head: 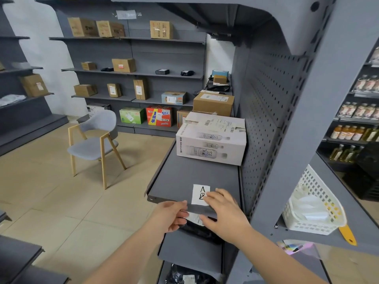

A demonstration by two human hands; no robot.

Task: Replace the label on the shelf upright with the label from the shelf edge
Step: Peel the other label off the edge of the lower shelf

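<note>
A white label (200, 193) printed with "A" and a second character lies flat on the grey shelf (184, 171) near its front end. The fingertips of my right hand (223, 210) rest on the label's right edge. My left hand (171, 215) is at the shelf's front edge, fingers curled under it, touching a second white paper (193, 217) just below the edge. Whether either hand actually grips a label is unclear. The grey shelf upright (303, 130) rises to the right; no label shows on it.
A white carton of bottles (211, 138) sits further back on the same shelf, with brown boxes behind. The pegboard back panel (264, 119) runs along the right. A white plastic basket (313, 203) stands on the adjacent shelf. A grey chair (94, 140) stands on the floor at left.
</note>
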